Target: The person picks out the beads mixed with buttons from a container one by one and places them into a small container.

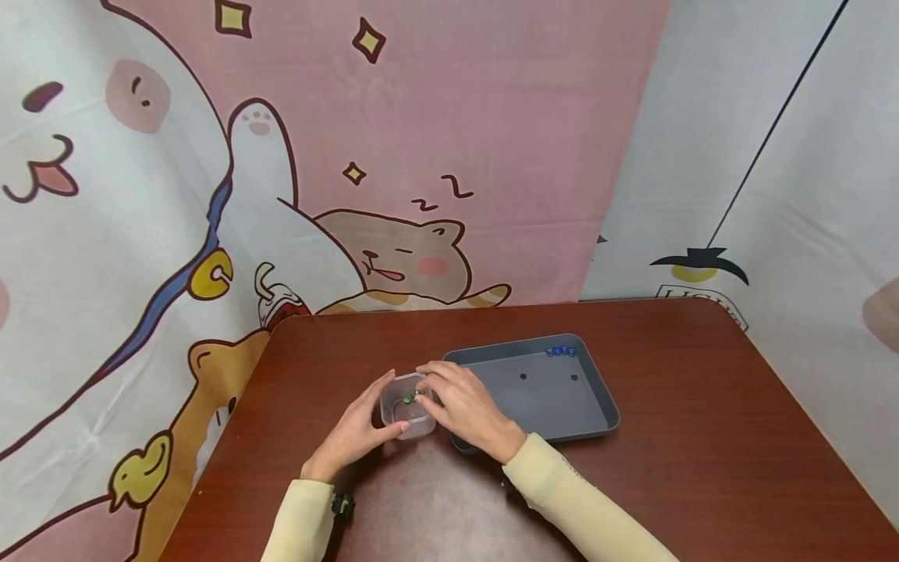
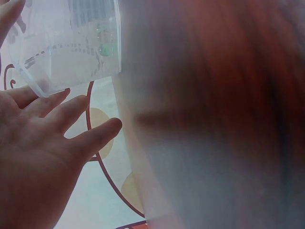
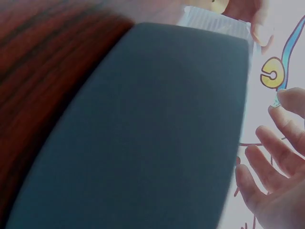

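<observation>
In the head view, my left hand (image 1: 357,428) grips a clear plastic container (image 1: 416,425) at its left side, thumb along the near side and fingers at the far side. A few small green glass marbles (image 1: 408,399) lie inside; they show through the wall in the left wrist view as green marbles (image 2: 106,47). My right hand (image 1: 465,406) is over the container's right rim. Thumb and forefinger pinch a small pale green, see-through marble (image 3: 276,101) in the right wrist view, with the other fingers spread.
Right of the container stands a shallow grey tray (image 1: 520,414), partly behind my right hand. Several blue marbles (image 1: 560,351) are lined up in its far right corner. Two dark round spots mark its floor. The brown table (image 1: 702,437) meets a printed cloth (image 1: 534,156) behind.
</observation>
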`<state>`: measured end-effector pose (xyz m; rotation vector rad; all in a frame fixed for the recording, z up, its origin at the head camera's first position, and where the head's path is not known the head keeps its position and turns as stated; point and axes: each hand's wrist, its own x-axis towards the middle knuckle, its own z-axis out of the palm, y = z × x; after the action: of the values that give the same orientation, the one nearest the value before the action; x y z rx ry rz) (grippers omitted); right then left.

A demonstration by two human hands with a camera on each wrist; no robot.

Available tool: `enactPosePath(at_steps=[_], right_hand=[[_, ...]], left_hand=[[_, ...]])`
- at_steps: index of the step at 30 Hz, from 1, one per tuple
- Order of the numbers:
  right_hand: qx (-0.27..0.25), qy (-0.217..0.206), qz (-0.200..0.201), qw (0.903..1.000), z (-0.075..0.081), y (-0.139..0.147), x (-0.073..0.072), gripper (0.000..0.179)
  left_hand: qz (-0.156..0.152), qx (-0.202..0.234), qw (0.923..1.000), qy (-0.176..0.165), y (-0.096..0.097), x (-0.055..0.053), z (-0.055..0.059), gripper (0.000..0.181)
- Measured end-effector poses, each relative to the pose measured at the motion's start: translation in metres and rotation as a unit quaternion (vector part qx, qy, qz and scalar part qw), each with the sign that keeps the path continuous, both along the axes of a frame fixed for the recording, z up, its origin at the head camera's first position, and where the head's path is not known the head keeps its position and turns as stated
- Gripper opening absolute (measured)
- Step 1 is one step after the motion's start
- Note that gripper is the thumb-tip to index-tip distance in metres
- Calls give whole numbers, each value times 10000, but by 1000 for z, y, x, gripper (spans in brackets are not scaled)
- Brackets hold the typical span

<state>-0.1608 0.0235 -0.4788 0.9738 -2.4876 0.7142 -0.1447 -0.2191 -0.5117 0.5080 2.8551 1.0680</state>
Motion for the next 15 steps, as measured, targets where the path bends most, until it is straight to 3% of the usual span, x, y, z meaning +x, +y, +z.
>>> enactPosePath(at_steps=[15], right_hand=[[523, -76, -249, 9983, -13, -5, -7, 19]], left_hand=[[14, 3, 10000, -86, 0, 0, 1, 95]])
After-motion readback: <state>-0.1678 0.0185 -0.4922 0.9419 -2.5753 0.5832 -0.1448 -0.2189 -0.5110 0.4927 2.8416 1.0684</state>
